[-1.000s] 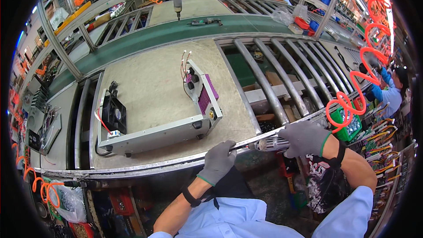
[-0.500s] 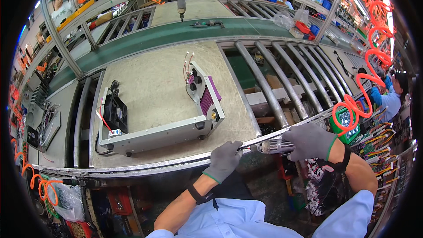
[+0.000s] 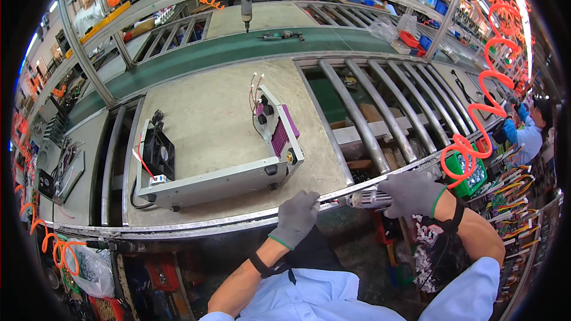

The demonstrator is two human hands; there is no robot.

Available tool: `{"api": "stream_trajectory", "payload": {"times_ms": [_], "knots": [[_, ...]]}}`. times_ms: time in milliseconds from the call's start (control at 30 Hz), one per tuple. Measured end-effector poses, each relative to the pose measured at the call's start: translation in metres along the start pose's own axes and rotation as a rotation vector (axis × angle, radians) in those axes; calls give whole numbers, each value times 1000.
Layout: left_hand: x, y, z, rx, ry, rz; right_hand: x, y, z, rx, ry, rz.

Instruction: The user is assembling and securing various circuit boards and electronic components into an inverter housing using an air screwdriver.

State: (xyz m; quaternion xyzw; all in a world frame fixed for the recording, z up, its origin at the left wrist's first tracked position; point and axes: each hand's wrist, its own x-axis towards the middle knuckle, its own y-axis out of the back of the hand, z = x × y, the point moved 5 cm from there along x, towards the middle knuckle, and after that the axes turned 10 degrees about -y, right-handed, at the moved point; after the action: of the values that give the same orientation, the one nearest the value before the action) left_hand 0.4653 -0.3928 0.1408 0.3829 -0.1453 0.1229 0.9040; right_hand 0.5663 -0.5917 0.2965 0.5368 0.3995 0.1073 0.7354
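My right hand (image 3: 413,194), in a grey glove, is wrapped round a power screwdriver (image 3: 364,198) held level along the table's front edge, its tip pointing left. My left hand (image 3: 297,219), gloved too, is closed with fingertips pinched just short of that tip; whatever it pinches is too small to make out. Beyond my hands a grey metal chassis (image 3: 220,189) stands on the worktable (image 3: 208,101). It carries a black fan (image 3: 159,153) at its left end. A purple finned heat sink (image 3: 286,132) and loose thin wires (image 3: 256,92) are at its right.
A roller conveyor (image 3: 380,107) adjoins the table on the right. An orange coiled hose (image 3: 458,163) hangs by a green bin (image 3: 473,172). Another screwdriver (image 3: 246,9) hangs above the green belt (image 3: 208,53). Cable bundles (image 3: 511,214) lie at right, near a co-worker (image 3: 528,139).
My left hand has shifted slightly left, away from the screwdriver's tip. My right hand still holds the screwdriver, and the orange hose has swung a little left.
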Motion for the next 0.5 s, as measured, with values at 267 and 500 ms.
{"api": "stream_trajectory", "payload": {"times_ms": [267,500], "knots": [[1,0,1,23,14,-20,1,8,-5,-19,-31,-36],[-3,2,-1,26,0,-1,8,15,-10,-45,1,-34]]}}
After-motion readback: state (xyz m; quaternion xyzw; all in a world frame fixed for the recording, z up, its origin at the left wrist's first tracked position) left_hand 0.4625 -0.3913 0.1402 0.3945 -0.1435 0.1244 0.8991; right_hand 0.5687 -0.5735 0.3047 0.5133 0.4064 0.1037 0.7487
